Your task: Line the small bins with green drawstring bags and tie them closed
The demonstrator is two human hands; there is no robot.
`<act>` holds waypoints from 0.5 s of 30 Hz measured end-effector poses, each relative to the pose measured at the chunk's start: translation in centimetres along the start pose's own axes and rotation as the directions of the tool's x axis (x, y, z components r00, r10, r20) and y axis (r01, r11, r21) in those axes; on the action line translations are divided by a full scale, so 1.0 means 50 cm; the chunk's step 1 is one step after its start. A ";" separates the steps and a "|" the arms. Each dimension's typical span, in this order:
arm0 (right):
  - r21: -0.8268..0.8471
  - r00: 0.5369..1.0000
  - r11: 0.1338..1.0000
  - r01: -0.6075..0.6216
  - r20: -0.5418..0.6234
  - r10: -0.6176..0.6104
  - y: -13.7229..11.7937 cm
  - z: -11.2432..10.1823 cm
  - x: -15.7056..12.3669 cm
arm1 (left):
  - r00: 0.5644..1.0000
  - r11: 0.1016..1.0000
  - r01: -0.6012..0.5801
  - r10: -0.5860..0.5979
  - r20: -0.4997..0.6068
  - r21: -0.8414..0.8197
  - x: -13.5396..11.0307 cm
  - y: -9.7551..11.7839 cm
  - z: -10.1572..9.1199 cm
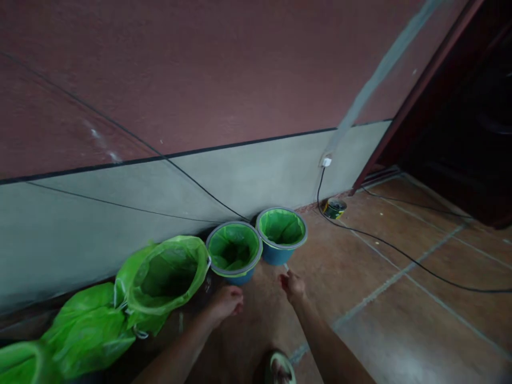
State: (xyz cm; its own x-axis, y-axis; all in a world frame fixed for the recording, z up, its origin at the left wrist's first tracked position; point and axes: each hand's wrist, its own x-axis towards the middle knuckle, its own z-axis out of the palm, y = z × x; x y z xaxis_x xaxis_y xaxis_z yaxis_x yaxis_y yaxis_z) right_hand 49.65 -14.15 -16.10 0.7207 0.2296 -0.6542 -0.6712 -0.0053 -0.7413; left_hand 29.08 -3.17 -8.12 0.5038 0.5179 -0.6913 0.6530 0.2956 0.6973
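Two blue bins stand against the wall, each lined with a green plastic bag: the left bin (pixel 234 252) and the right bin (pixel 281 234). My left hand (pixel 226 302) hovers just in front of the left bin with its fingers curled inward. My right hand (pixel 292 286) is low in front of the right bin, fingers bunched together. I cannot make out anything in either hand. A loose open green bag (pixel 166 280) lies to the left of the bins.
More green bags (pixel 86 328) and another lined bin (pixel 22 365) sit at the lower left. A black cable (pixel 384 242) runs from a wall socket (pixel 327 161) across the brown tiled floor. A small can (pixel 335 208) stands by the wall. My sandalled foot (pixel 280 369) shows below.
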 end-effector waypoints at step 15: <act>-0.780 0.743 0.557 0.285 0.547 0.385 0.160 0.093 -0.375 | 0.764 0.938 -0.019 -0.209 -0.610 -0.345 -0.459 -0.368 -0.502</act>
State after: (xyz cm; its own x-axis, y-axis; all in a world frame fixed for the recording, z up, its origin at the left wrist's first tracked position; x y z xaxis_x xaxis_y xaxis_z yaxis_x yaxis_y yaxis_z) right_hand 29.97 -13.98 -9.09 0.1815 0.7014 -0.6893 -0.0330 -0.6962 -0.7171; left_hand -8.66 -0.36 -0.32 -0.0966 0.8241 -0.5582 0.4082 0.5443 0.7329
